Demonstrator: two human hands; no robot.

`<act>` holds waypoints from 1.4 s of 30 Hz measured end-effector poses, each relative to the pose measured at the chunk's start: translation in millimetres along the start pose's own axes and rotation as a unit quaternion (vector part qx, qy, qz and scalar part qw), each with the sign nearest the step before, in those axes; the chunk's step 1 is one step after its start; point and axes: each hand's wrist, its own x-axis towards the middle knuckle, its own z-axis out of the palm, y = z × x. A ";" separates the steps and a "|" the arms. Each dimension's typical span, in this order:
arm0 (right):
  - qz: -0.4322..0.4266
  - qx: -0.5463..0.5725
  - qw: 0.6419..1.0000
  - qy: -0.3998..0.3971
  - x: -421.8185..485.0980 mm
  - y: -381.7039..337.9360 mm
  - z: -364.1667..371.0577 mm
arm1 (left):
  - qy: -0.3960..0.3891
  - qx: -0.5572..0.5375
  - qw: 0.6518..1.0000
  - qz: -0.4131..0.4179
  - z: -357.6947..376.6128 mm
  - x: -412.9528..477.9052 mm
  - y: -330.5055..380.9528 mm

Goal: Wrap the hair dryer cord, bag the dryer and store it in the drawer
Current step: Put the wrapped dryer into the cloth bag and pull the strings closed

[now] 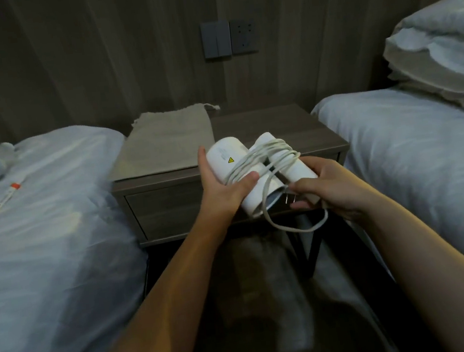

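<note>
One view to go on, the head camera, looking down between two beds. The person's left hand is wrapped round the barrel of the white hair dryer, with the thumb pressed over the coils. The right hand pinches the plug at the fingertips, prongs poking out toward 9 o'clock. The dryer is held in the air at the front edge of the nightstand, roughly dead centre of the frame.

The cord goes round the body and handle several times, but a slack loop hangs off at 6 o'clock, so the wrap looks close but not finished.

Stuff that could go sideways, just guessing:
- That loop isn't tucked. If the plug gets let go, the coils will probably spring loose.
- Ease the left thumb off and the turns under it could slide down the smooth barrel.
- The bag lies flat at 11 o'clock, with its mouth toward the wall. Opening it probably takes a free hand, and that's when the wrap could come undone.
- A dangling loop could snag on the bag's mouth.
- The drawer at 7 o'clock is closed, and both hands are full.
</note>
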 end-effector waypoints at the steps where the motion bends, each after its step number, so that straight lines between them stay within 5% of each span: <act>1: 0.004 0.003 1.000 -0.001 5.4 -4.7 0.1 | -0.012 0.004 1.000 0.002 -3.1 4.9 2.7; 11: 0.046 0.064 0.997 0.020 107.9 -42.5 8.5 | 0.031 0.006 0.999 0.011 -13.7 117.6 25.3; 17: 0.055 0.176 0.980 0.068 174.3 -37.9 13.4 | 0.118 0.214 0.968 0.059 -29.2 189.8 18.4; 21: 0.044 0.204 0.973 0.101 203.3 -29.5 12.6 | 0.153 0.373 0.915 -0.012 -45.3 226.0 -3.1; 27: 0.030 0.195 0.973 0.119 214.4 -24.8 10.6 | 0.072 0.623 0.775 -0.078 -37.4 255.0 2.7; 35: 0.037 0.194 0.975 0.105 208.1 -26.5 8.5 | -0.020 0.631 0.776 0.018 -51.4 255.8 10.2; 42: 0.035 0.253 0.961 0.102 181.3 -29.0 -2.9 | -0.116 0.670 0.730 0.073 -80.1 232.3 19.2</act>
